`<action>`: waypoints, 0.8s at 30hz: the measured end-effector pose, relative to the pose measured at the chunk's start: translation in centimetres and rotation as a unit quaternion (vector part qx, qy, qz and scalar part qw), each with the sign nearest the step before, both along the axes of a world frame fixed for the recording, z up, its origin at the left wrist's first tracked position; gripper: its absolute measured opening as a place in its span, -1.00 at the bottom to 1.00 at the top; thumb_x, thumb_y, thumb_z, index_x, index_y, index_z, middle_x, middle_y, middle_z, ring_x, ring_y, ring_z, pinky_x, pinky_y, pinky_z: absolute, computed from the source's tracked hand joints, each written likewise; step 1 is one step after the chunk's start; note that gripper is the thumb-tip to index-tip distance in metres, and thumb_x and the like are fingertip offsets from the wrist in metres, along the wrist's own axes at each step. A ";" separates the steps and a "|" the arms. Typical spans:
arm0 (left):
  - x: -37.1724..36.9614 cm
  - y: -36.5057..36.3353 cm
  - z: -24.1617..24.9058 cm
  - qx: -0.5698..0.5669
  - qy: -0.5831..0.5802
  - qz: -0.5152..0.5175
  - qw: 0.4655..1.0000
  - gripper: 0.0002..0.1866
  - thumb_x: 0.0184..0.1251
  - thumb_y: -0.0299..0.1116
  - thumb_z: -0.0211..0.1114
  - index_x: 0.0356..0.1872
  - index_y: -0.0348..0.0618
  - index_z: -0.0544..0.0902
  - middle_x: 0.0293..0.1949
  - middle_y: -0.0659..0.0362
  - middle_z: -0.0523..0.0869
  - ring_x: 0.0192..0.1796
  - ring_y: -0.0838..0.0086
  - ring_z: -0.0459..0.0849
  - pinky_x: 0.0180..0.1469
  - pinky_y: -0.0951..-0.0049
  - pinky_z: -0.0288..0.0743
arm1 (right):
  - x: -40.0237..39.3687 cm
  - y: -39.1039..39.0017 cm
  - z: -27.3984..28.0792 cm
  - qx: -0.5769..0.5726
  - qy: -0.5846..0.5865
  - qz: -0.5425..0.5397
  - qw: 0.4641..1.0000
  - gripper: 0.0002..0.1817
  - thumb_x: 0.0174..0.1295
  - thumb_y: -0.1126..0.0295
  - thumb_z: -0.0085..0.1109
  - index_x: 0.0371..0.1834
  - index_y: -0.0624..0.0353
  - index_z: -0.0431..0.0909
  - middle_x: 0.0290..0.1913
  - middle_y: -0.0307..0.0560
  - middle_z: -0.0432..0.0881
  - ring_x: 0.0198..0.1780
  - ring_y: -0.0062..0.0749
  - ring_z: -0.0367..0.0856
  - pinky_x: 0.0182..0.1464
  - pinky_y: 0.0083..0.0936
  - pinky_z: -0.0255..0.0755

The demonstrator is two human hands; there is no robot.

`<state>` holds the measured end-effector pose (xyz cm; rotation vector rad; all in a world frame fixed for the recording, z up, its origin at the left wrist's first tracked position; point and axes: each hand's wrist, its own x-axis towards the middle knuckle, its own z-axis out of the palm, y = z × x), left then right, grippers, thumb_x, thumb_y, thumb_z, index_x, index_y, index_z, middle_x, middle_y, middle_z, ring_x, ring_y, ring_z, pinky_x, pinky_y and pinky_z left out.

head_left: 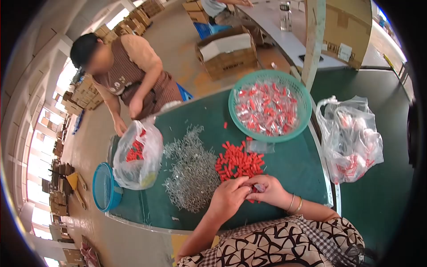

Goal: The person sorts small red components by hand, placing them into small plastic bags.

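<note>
My left hand (228,200) and my right hand (270,191) meet at the near edge of the green table, fingers closed together. Between them is a small transparent plastic bag (259,188) with something red at it; fingers hide most of it. Just beyond my hands lies a pile of small red plastic plugs (240,161). To its left spreads a heap of small metal screw-like pieces (191,171); their exact kind is too small to tell. A flat transparent bag (261,147) rests by the red pile, below a green basket (304,107) full of filled small bags.
Across the table a co-worker (129,73) has hands near a white plastic bag (151,155) holding red pieces. A blue basket (116,196) stands at the left edge. On the right are another plastic bag (351,155) and a post (315,44). Cardboard boxes (227,62) stand behind.
</note>
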<state>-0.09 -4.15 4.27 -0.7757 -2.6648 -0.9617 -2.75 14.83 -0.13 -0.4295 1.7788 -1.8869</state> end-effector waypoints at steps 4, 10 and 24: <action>0.5 0.0 -0.1 -0.045 0.052 0.020 0.997 -0.78 0.03 -0.52 0.41 -0.26 -0.14 0.63 -0.24 0.19 0.57 -0.26 0.26 0.60 -0.23 0.29 0.55 | 0.1 -0.4 -0.6 0.036 0.270 -0.103 0.957 -0.66 0.03 0.46 0.48 -0.08 0.18 0.67 -0.27 -0.08 0.69 -0.29 -0.36 0.68 -0.20 -0.51 0.55; 1.5 -0.1 -0.7 -0.040 0.034 0.026 0.998 -0.78 0.07 -0.51 0.42 -0.24 -0.15 0.60 -0.25 0.17 0.56 -0.25 0.23 0.62 -0.23 0.28 0.56 | 0.5 -0.2 -0.8 0.009 0.230 -0.056 0.971 -0.82 0.10 0.48 0.43 -0.22 0.21 0.70 -0.30 -0.13 0.69 -0.31 -0.37 0.66 -0.24 -0.49 0.53; 2.3 -0.1 -0.5 -0.064 0.032 0.028 0.997 -0.80 0.14 -0.49 0.41 -0.24 -0.18 0.58 -0.25 0.14 0.61 -0.23 0.21 0.65 -0.22 0.28 0.57 | 1.0 -0.2 0.6 0.033 0.266 -0.085 0.960 -0.87 0.13 0.47 0.39 -0.26 0.19 0.72 -0.36 -0.15 0.67 -0.45 -0.43 0.56 -0.33 -0.53 0.47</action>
